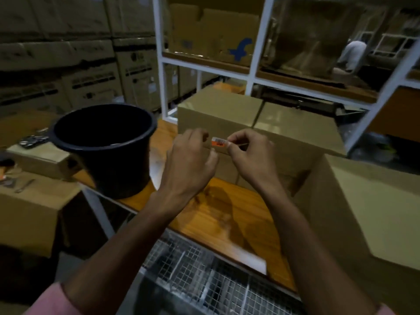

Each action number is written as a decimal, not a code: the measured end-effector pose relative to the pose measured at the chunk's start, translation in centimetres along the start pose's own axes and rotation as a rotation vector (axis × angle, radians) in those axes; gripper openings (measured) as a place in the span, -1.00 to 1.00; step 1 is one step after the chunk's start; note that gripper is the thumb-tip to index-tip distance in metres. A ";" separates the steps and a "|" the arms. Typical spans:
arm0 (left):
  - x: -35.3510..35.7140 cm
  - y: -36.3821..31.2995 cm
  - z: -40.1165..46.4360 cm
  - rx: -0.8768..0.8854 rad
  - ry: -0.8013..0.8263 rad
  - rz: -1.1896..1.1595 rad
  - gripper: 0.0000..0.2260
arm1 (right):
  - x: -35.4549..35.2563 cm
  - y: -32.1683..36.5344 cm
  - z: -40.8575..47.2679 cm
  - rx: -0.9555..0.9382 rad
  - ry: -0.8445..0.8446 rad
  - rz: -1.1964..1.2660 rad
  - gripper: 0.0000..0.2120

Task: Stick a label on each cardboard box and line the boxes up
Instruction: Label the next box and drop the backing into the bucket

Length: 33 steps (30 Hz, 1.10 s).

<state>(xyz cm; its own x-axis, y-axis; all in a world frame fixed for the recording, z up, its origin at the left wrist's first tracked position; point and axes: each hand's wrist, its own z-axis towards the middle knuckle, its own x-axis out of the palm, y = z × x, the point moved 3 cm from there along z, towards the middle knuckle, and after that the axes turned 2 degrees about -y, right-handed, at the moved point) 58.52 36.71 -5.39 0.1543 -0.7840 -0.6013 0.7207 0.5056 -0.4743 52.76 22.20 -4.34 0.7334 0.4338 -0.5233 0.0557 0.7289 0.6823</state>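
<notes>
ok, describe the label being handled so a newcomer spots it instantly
Start at the wooden table with the black bucket on its left. Right of the bucket, in front of the closed cardboard boxes, both hands meet; the label sits pinched between left hand and right hand. It's the only small white-and-orange strip with a barcode.

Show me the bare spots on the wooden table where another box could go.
Bare wood lies on the wooden table between the black bucket and the nearest box, under the forearms. The back is crowded: two boxes side by side.
</notes>
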 end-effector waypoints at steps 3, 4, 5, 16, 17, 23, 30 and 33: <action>-1.7 3.5 1.0 -0.011 -0.038 0.025 -0.76 | 4.0 1.9 0.9 -0.020 0.053 0.028 -0.97; -2.3 4.6 1.4 -0.022 -0.055 0.036 -0.78 | 5.2 2.6 1.2 -0.032 0.069 0.035 -0.97; -2.8 5.7 1.7 -0.032 -0.075 0.040 -0.79 | 6.3 3.2 1.5 -0.044 0.086 0.040 -0.97; -7.1 14.1 4.2 -0.129 -0.142 0.099 -0.81 | 15.0 7.6 4.5 -0.191 0.236 0.106 -0.97; -7.1 14.7 4.4 -0.136 -0.129 0.103 -0.81 | 15.6 7.8 4.6 -0.198 0.247 0.104 -0.97; -7.1 16.9 5.1 -0.200 -0.026 0.179 -0.95 | 18.3 8.1 5.4 -0.201 0.326 0.077 -0.94; -7.7 18.7 5.7 -0.357 0.051 0.210 -0.96 | 20.7 8.7 5.7 -0.185 0.374 0.083 -0.87; -8.1 19.0 5.9 -0.428 0.059 0.290 -0.91 | 21.5 9.0 5.5 -0.185 0.354 0.080 -0.89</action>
<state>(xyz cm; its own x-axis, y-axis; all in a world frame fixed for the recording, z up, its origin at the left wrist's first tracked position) 74.94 50.52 -5.72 0.2593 -0.5748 -0.7761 0.3111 0.8105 -0.4963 72.75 35.16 -6.63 0.4498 0.6249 -0.6381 -0.1385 0.7546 0.6414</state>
